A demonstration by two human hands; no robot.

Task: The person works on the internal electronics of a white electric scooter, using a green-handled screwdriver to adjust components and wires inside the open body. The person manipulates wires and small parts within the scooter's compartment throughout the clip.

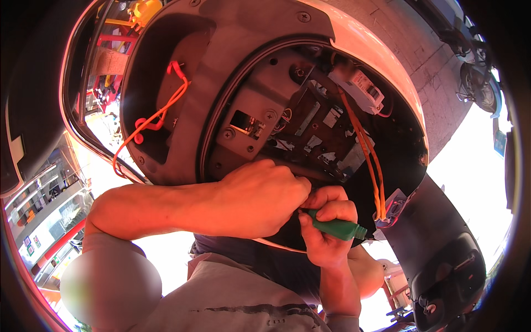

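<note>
Both hands at the open scooter body, green-handled screwdriver in the right.

I see my right hand [326,229] with its grip closed tight around the green screwdriver handle [338,228], the butt end pointing right and the shaft running left toward the left hand [260,200]; the tip is hidden. The left hand's grip is curled narrow, knuckles against the lower rim of the opened compartment [310,127]; I cannot tell what, if anything, it pinches. Above the hands: a grey metal bracket [251,113] with screws, and a white module [362,86]. An orange wire pair [370,160] runs down to a connector [394,206] just right of the screwdriver. Another orange wire [149,124] loops in the left cavity.
</note>
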